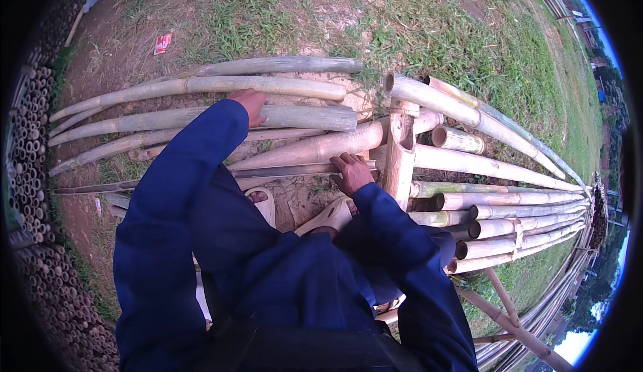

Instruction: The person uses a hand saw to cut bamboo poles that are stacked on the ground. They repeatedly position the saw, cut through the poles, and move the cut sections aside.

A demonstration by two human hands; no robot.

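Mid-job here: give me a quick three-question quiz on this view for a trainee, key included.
1. Which hand is on the narrow dark bamboo piece?
2. True or false: the red packet lies farther left in the picture than the notched bamboo post.
3. What colour are the person's sleeves? A) white B) dark blue C) orange

Key:
1. The right hand.
2. True.
3. B.
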